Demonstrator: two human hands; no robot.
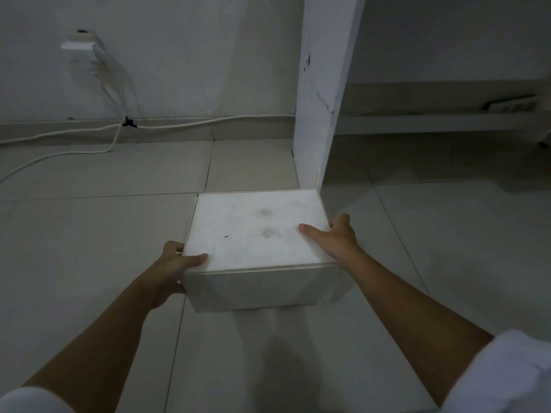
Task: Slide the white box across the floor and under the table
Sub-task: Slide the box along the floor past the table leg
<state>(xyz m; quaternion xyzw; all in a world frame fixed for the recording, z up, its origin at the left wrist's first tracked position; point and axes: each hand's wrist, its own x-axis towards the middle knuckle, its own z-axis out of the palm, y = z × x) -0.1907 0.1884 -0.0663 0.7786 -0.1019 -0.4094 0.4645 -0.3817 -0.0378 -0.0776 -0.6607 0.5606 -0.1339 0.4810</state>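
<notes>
The white box sits on the tiled floor in the middle of the view, its lid smudged with a few grey marks. My left hand clasps its near left corner, thumb lying on the lid and fingers down the side. My right hand holds the right edge, thumb on top. The box's far right corner lies just in front of the table's white side panel. The shadowed space under the table opens to the right of that panel.
White cables run along the skirting at the back left, below a wall socket. A power strip lies on a low ledge under the table. Tiled floor spreads to both sides.
</notes>
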